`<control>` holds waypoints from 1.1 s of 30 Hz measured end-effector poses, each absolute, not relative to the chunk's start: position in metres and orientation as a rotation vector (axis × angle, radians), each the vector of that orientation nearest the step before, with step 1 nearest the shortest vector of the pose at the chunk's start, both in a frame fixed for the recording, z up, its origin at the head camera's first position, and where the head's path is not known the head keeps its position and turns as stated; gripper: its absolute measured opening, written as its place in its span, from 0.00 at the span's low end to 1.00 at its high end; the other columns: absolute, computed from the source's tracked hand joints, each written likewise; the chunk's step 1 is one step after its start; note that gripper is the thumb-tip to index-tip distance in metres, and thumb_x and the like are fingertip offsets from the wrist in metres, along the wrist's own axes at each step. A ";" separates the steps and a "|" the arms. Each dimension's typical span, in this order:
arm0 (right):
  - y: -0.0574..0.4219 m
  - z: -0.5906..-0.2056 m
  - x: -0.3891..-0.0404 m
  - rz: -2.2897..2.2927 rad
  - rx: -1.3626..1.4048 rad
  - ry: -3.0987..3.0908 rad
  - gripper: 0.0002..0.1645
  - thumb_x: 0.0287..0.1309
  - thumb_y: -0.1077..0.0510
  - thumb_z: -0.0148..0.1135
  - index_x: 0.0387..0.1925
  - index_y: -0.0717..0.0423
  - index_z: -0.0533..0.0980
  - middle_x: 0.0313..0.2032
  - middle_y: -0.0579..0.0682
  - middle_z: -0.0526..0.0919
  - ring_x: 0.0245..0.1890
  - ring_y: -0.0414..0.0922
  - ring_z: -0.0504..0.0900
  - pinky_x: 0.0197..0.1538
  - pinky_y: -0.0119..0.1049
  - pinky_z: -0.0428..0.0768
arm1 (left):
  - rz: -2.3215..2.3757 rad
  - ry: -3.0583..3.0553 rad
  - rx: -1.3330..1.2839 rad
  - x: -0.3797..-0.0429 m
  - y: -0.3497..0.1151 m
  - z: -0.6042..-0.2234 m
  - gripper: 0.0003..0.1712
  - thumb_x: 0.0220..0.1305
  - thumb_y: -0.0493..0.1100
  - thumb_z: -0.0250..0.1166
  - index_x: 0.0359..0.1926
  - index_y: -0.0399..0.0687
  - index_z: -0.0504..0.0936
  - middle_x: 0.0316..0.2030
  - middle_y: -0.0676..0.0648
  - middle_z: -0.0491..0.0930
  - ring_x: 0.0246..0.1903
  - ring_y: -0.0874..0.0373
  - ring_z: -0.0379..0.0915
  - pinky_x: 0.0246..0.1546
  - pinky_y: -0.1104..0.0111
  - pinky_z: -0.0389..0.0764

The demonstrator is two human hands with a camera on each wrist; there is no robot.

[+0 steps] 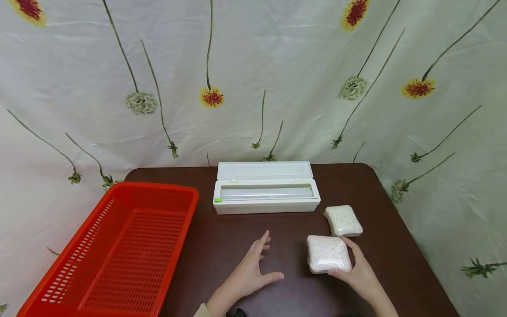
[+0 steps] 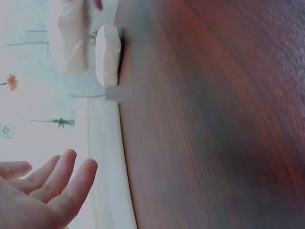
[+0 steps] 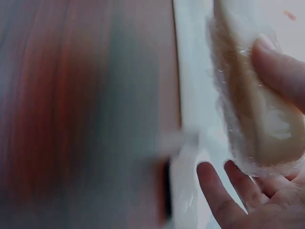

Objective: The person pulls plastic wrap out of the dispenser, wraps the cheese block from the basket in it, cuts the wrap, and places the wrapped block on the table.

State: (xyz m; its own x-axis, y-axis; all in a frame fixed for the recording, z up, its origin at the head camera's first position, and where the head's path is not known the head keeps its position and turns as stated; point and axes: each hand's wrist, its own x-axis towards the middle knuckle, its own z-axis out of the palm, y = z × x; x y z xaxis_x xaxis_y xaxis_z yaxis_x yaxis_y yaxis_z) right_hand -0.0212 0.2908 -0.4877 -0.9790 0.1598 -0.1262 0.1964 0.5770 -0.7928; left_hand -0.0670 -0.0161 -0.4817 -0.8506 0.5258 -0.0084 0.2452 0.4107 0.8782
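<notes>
In the head view my right hand (image 1: 363, 276) holds a square white, speckled, bread-like block (image 1: 328, 254) wrapped in clear film, with thumb and fingers at its right side. The right wrist view shows the thumb pressed on the wrapped block (image 3: 267, 119), its film crinkled. From the left wrist, this block (image 2: 71, 43) appears raised above the table. A second wrapped block (image 1: 343, 221) lies on the table just behind it. My left hand (image 1: 246, 276) hovers over the table to the left, thumb spread from the fingers, holding nothing.
A white cling film dispenser (image 1: 267, 206) stands at the back middle, lid raised, a clear roll inside. On the left is a red slotted plastic basket (image 1: 192, 198). The dark brown table (image 1: 285, 229) meets a flower-print cloth (image 1: 245, 57) behind.
</notes>
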 end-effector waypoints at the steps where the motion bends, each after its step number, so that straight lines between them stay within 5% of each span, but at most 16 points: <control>1: 0.299 -0.489 -0.020 -1.354 0.327 2.751 0.62 0.38 0.54 0.82 0.71 0.57 0.56 0.68 0.68 0.62 0.59 0.60 0.70 0.55 0.48 0.73 | 1.407 2.407 0.663 -0.067 -0.018 -0.481 0.61 0.56 0.55 0.73 0.79 0.49 0.42 0.72 0.41 0.59 0.67 0.47 0.63 0.63 0.54 0.71; 6: 0.339 -0.496 -0.014 -1.255 0.374 2.702 0.64 0.43 0.54 0.80 0.73 0.63 0.50 0.70 0.74 0.54 0.65 0.67 0.62 0.60 0.61 0.67 | 1.320 2.552 0.614 -0.068 -0.025 -0.480 0.57 0.58 0.59 0.70 0.77 0.46 0.48 0.72 0.41 0.59 0.69 0.44 0.60 0.61 0.45 0.71; 20: 0.378 -0.511 -0.022 -1.172 0.275 2.701 0.65 0.47 0.58 0.76 0.74 0.72 0.42 0.70 0.79 0.49 0.68 0.75 0.53 0.63 0.68 0.61 | 1.246 2.760 0.615 -0.069 -0.032 -0.474 0.51 0.56 0.52 0.73 0.75 0.45 0.57 0.70 0.41 0.63 0.68 0.43 0.59 0.62 0.48 0.71; 33: 0.380 -0.514 -0.026 -0.976 0.128 2.823 0.60 0.45 0.64 0.76 0.71 0.78 0.47 0.67 0.82 0.53 0.66 0.77 0.56 0.63 0.69 0.61 | 1.194 2.752 0.620 -0.064 -0.034 -0.478 0.49 0.58 0.52 0.72 0.74 0.44 0.58 0.69 0.41 0.63 0.68 0.42 0.59 0.59 0.46 0.73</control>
State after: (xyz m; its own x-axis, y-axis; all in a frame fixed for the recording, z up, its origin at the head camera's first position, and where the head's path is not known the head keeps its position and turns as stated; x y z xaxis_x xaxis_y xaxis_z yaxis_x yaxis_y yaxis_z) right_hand -0.0260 0.3803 -0.5144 -0.9848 0.0313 -0.1707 0.1300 0.7844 -0.6065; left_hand -0.0641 -0.0338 -0.4775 -0.9152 0.3934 0.0874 0.3325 0.6147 0.7152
